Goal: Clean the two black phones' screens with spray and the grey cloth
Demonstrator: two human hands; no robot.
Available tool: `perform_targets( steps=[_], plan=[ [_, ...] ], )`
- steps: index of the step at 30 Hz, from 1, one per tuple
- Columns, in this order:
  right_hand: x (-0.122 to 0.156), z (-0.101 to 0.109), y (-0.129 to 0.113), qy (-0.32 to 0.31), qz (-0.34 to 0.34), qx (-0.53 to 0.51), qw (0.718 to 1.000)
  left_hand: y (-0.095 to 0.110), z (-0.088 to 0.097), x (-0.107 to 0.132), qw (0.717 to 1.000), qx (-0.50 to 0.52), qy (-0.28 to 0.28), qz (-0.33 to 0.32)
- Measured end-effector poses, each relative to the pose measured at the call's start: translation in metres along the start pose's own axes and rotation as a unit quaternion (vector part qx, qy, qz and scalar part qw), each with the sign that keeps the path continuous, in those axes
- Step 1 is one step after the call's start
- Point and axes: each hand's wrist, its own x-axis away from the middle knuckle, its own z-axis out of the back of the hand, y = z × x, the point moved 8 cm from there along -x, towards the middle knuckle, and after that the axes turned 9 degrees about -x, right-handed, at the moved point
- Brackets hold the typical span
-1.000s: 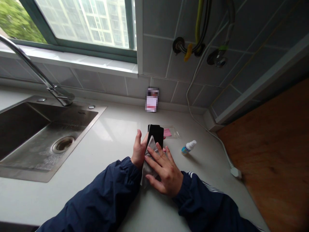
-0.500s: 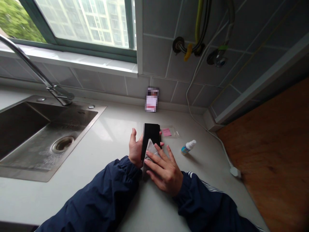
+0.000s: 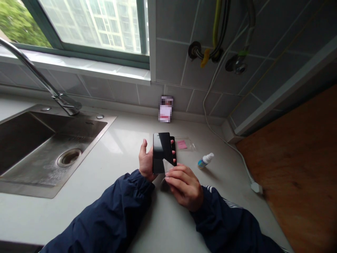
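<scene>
A black smartphone lies in my left hand, glossy side up and reflecting light. The thumb stands out to its left while the fingertips curl round its right edge. Behind that edge shows a strip of another flat black object, mostly hidden; whether it rests on the counter I cannot tell. My right hand pinches a pale grey cloth with a zigzag edge. One corner of the cloth overlaps the phone's lower right part.
A small white spray bottle stands to the right. Beyond the phone lies a clear plastic piece with a pink slip. A blurred-out upright panel leans on the tiled wall. The steel sink and tap are left.
The phone has shifted slightly left and tilted, uncovering the black object behind its right edge. My right hand has gone from spread fingers over the cloth to pinching it, lower down.
</scene>
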Motion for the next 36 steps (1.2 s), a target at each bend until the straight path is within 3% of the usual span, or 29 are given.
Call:
perform_targets(
  steps=[6, 10, 12, 15, 17, 21, 24, 27, 36],
  plan=[
    [-0.002, -0.003, -0.001, 0.002, -0.02, -0.068, 0.997, 0.009, 0.007, -0.002, 0.999, -0.032, 0.03, -0.031],
    [-0.002, -0.004, 0.015, 0.009, -0.151, -0.193, 0.97, 0.01, 0.008, -0.002, 0.998, -0.038, 0.03, -0.032],
    [0.007, -0.008, 0.033, 0.023, -0.273, -0.263, 0.925, 0.009, 0.008, -0.002, 0.999, -0.036, 0.027, -0.024],
    [0.031, -0.024, 0.059, 0.019, -0.447, -0.333, 0.83, 0.008, 0.008, -0.003, 0.999, -0.036, 0.025, -0.019],
    [0.041, -0.037, 0.066, -0.007, -0.5, -0.37, 0.783, 0.008, 0.007, -0.003, 0.999, -0.041, 0.018, -0.02],
    [0.05, -0.06, 0.066, -0.045, -0.558, -0.45, 0.696, 0.003, 0.0, -0.002, 0.998, -0.057, -0.015, -0.007],
    [0.052, -0.066, 0.061, -0.039, -0.578, -0.484, 0.656, -0.004, -0.005, -0.001, 0.996, -0.073, -0.04, 0.009],
    [0.055, -0.069, 0.06, -0.017, -0.588, -0.495, 0.639, -0.007, -0.007, -0.001, 0.994, -0.094, -0.048, 0.006],
    [0.058, -0.062, 0.068, 0.07, -0.604, -0.524, 0.596, -0.003, 0.003, -0.009, 0.986, -0.165, -0.002, -0.018]
  ],
)
